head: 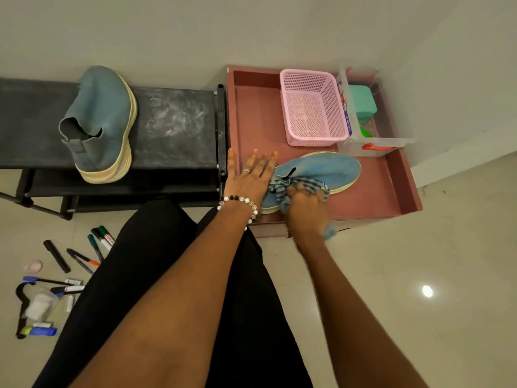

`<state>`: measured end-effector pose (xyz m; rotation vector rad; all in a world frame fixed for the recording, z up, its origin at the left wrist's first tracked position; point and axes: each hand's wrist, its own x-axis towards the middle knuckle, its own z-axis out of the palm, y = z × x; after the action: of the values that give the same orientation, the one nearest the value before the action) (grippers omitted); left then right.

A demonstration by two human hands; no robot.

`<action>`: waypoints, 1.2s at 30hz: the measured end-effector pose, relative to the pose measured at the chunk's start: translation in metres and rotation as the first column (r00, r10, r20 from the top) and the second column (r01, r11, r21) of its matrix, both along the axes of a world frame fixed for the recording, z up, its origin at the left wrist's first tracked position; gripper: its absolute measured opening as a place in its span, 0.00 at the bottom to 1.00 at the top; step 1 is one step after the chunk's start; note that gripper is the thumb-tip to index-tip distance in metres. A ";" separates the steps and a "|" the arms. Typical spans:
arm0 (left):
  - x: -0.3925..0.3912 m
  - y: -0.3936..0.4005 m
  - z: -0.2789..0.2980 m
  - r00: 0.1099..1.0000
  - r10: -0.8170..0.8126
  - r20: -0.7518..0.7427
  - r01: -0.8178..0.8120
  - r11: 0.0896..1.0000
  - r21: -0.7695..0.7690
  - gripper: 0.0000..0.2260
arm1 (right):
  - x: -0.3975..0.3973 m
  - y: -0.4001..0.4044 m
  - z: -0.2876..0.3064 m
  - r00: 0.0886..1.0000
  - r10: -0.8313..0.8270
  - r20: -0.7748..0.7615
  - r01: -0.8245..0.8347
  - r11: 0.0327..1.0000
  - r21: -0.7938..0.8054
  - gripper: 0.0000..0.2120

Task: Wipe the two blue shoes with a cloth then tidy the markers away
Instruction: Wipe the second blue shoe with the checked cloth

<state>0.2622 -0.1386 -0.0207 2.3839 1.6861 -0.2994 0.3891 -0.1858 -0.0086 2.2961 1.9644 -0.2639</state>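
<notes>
Right hand (306,204) bunches a soft checked blue cloth (296,186) on the light, pliable blue canvas shoe (321,169); left hand (250,175), fingers spread, steadies its heel, likely the firmest hold.

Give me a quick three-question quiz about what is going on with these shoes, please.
1. True or false: both blue shoes lie in the pink tray.
2. Which hand grips the checked cloth? A) left hand B) right hand C) neither
3. Fill in: the markers lie scattered on the ____.

Key:
1. False. One shoe is in the tray; the other shoe sits on the black rack.
2. B. The left hand lies flat beside the shoe.
3. Floor, left of the person's leg.
</notes>
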 end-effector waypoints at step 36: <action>-0.002 -0.002 0.002 1.000 0.019 0.018 -0.019 1.000 -0.005 0.52 | 0.024 -0.016 0.007 0.998 0.059 -0.010 -0.060 0.995 -0.083 0.27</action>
<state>0.2604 -0.1405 -0.0187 2.3587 1.6968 -0.2784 0.4133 -0.2018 -0.0017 2.1850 1.9823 -0.3433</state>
